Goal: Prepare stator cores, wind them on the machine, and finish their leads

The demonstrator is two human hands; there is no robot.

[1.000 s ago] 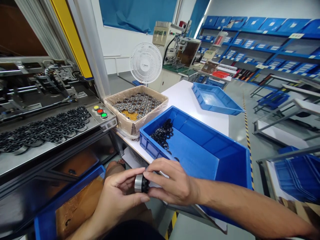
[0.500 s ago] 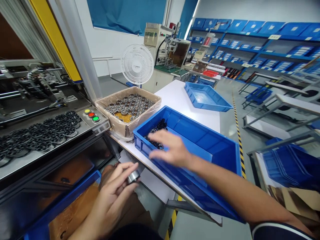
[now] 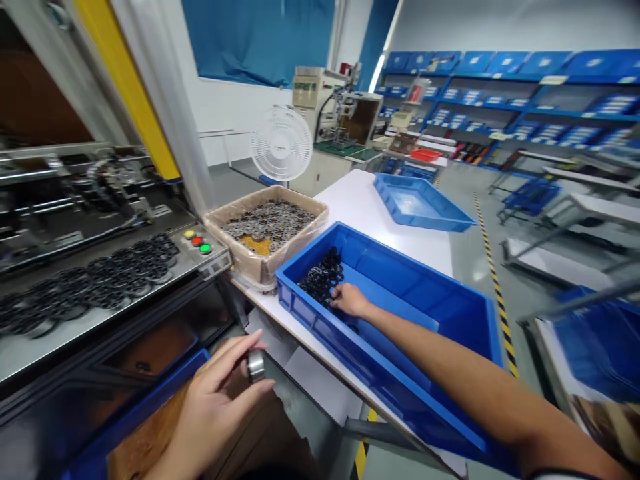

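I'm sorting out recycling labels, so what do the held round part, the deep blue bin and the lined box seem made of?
Round part: probably metal, smooth and silvery; its curved side glints.
Blue bin: likely molded plastic, semi-gloss; even color, ribbed walls.
Lined box: apparently cardboard, matte and tan, under clear, glossy film, probably plastic, that wrinkles and catches light.

"What's held?"
"A silver ring (image 3: 256, 365), in the left hand (image 3: 213, 403). The right hand (image 3: 352, 301) is at black parts (image 3: 320, 275) in a blue bin (image 3: 415, 275)."
"Beside the bin?"
"A carton (image 3: 250, 269), on the same desk (image 3: 345, 195)."
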